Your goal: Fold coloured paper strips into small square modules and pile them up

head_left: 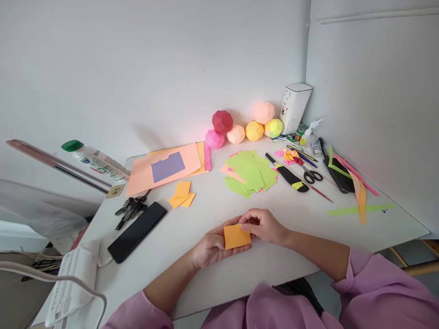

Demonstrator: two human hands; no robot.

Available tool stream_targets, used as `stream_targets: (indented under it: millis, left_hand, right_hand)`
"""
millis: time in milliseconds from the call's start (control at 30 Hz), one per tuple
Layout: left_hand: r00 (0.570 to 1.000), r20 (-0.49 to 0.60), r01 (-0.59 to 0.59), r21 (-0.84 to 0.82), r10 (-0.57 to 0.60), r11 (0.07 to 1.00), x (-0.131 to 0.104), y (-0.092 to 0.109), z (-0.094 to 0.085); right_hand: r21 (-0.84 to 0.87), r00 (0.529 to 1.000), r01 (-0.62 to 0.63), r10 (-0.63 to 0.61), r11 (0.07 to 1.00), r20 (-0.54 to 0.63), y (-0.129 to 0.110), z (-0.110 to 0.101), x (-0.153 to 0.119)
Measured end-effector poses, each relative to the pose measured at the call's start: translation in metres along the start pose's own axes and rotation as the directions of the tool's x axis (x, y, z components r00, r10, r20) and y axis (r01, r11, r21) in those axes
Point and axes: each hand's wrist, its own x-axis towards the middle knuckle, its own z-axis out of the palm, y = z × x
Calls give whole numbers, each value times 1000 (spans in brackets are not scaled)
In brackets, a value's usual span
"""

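Observation:
An orange piece of paper, roughly square and seemingly folded, is between my hands above the table's front part. My left hand supports it from below and behind, thumb at its left edge. With thumb and fingers, my right hand pinches its upper right corner. Behind my left hand lie several small orange paper pieces. Farther back is a loose pile of green paper sheets with pink and peach ones beneath.
At left lie a black phone, keys and a white power strip. Larger coloured sheets rest behind. Faceted paper balls stand by the wall. To the right are a utility knife, scissors and paper strips.

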Motion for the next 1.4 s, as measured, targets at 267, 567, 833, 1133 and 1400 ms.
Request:
stream_targets:
  millis: [267,567,833,1133,1400]
  left_hand:
    - [953,-264,-71,282,149,957,0,-5,-4]
    - [874,-397,-53,495,280,867,4,-7,-5]
    - [882,-369,-73,504,292,860,4,-9,-8]
    - [875,-397,-60,481,278,875,6,-7,-4]
    - [878,-396,-52,480,270,875,5,-8,-4]
  right_hand:
    - [-96,992,94,-101,991,-70,2,-3,1]
    - [-103,989,95,-105,990,-100,2,-4,2]
    - [-135,984,151,-161,979,-71,8,-5,3]
    - [-201,963,256,-267,946,-28,5,-5,4]
    - [-213,965,251,-261,944,-18,6,-6,3]
